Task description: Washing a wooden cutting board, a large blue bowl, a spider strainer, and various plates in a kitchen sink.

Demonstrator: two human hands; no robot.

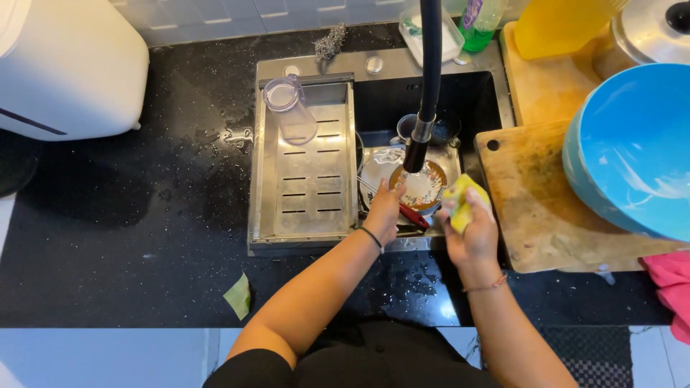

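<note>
Obs., head view, person standing at a steel sink [374, 82] set in a black speckled counter [144, 230].

Left hand [384, 210]: reaches into the basin, fingers curled over the near rim of a small patterned plate [424, 188]. Plate: round, pale centre with a dense ornamental print, brown-orange band at the edge; tilted slightly, resting on other white dishes [381, 162] at the basin bottom. Black band on the left wrist.

Right hand [471, 230]: closed around a yellow sponge [460, 201], sponge squeezed between thumb and fingers, held just right of the plate, above the basin's near right corner. Sponge and plate look apart, not touching. Thin red cord on the right wrist.

Black faucet hose [430, 65] hangs straight down; its nozzle ends directly over the plate. Whether water is flowing: cannot tell.

A red-handled utensil [413, 215] lies in the basin just under the left hand. A dark glass [438, 129] stands behind the plate.

Left of the basin: slotted steel drain tray [309, 194] with a clear plastic jug [290, 109] lying on it.

Right: worn wooden cutting board [539, 215], a blue bowl [632, 151] sitting partly on it. Counter wet, droplets near the sink front.
</note>
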